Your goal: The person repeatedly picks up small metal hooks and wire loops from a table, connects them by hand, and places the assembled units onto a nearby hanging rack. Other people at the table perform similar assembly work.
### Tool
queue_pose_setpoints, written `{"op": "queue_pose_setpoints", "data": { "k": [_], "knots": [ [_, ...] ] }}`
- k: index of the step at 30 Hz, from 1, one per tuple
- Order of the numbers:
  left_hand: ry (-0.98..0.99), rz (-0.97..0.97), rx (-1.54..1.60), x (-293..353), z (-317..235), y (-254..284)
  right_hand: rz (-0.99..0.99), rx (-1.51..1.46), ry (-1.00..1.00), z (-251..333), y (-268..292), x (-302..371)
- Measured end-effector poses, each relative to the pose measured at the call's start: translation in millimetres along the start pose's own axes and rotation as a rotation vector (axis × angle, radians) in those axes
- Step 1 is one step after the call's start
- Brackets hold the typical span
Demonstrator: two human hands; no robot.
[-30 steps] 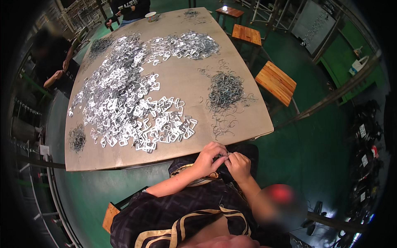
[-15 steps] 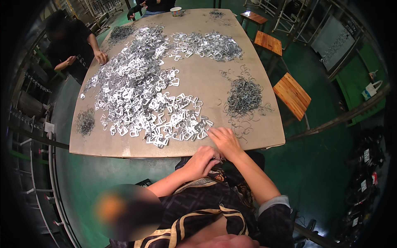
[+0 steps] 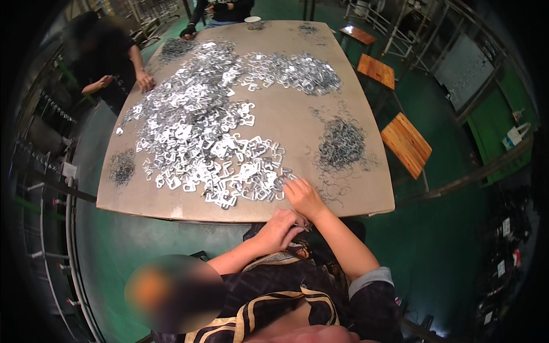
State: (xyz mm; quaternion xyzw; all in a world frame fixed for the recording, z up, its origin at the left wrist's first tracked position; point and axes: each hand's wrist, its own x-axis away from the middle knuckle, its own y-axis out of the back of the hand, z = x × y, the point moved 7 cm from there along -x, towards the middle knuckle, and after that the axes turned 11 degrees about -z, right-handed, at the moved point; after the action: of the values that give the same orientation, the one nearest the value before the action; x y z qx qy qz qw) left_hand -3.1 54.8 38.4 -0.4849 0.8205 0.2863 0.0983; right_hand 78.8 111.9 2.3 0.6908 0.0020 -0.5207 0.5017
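My left hand (image 3: 279,231) is closed just off the table's near edge, above my lap. A small thin metal piece (image 3: 307,227) pokes out by its fingertips; its full shape is hidden. My right hand (image 3: 303,197) reaches past it over the near edge. Its bent fingers come together at the near right end of a large pile of shiny flat metal hooks (image 3: 194,131), touching the pieces there. Whether a piece is pinched between those fingertips is hard to make out. A heap of thin dark wire clips (image 3: 342,142) lies to the right of my right hand.
On the big brown table (image 3: 280,123) are a smaller wire heap (image 3: 121,167) at left, another hook pile (image 3: 297,71) and a tub (image 3: 253,23) at the far end. A co-worker (image 3: 103,63) handles pieces at left; another stands far off. Wooden stools (image 3: 407,143) line the right side.
The view has shifted a little, so the table sits lower in the picture. My right hand has moved slightly left against the pile's edge. My left hand stays closed near the table edge.
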Motion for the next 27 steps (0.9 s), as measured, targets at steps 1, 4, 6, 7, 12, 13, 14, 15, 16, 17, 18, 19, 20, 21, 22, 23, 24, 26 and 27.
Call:
{"op": "queue_pose_setpoints", "data": {
  "k": [1, 4, 6, 7, 12, 13, 14, 15, 16, 17, 18, 19, 20, 21, 22, 23, 24, 26, 27],
  "knots": [
    [-0.003, -0.004, -0.005, 0, 2, -1, 0.011, -0.015, -0.025, -2, -3, 0],
    [-0.020, -0.004, -0.013, 1, 2, -5, 0.043, 0.005, -0.038, -5, -6, 1],
    [-0.036, -0.020, -0.017, 2, 5, -3, 0.051, -0.029, -0.056, -6, -10, -2],
    [-0.022, -0.022, -0.021, 3, 6, -4, 0.040, -0.044, -0.078, -8, -11, -1],
    [-0.007, -0.029, -0.029, 3, 2, -5, 0.026, -0.054, -0.144, -13, -7, -1],
    [-0.011, -0.029, -0.031, 3, 3, -6, 0.051, -0.051, -0.158, -14, -9, -1],
    [-0.015, -0.028, -0.033, 5, 5, -8, 0.076, -0.047, -0.172, -16, -10, 0],
    [-0.020, -0.026, -0.034, 5, 5, -10, 0.101, -0.036, -0.180, -17, -11, 1],
    [-0.010, -0.020, -0.035, 6, 5, -11, 0.124, -0.028, -0.187, -18, -14, 1],
    [-0.001, -0.013, -0.036, 6, 5, -12, 0.146, -0.018, -0.194, -20, -16, 1],
    [0.007, -0.005, -0.036, 5, 5, -12, 0.111, -0.024, -0.209, -22, -13, 0],
    [0.012, -0.009, -0.031, 5, 5, -11, 0.078, -0.032, -0.224, -23, -10, -1],
    [0.017, -0.012, -0.025, 4, 5, -10, 0.044, -0.038, -0.239, -24, -7, -2],
    [0.021, -0.014, -0.018, 3, 5, -9, 0.017, -0.074, -0.298, -27, -2, -2],
    [0.027, -0.018, -0.028, 4, 6, -8, -0.007, -0.114, -0.353, -25, 8, -7],
    [0.032, -0.022, -0.036, 4, 8, -8, -0.030, -0.152, -0.410, -25, 19, -11],
    [0.037, -0.025, -0.043, 4, 9, -8, -0.041, -0.208, -0.470, -26, 28, -12],
    [0.062, -0.021, -0.060, 3, 11, -9, -0.060, -0.317, -0.606, -28, 45, -7],
    [0.073, -0.017, -0.068, 0, 12, -8, -0.062, -0.444, -0.700, -31, 49, -2]
  ]
}}
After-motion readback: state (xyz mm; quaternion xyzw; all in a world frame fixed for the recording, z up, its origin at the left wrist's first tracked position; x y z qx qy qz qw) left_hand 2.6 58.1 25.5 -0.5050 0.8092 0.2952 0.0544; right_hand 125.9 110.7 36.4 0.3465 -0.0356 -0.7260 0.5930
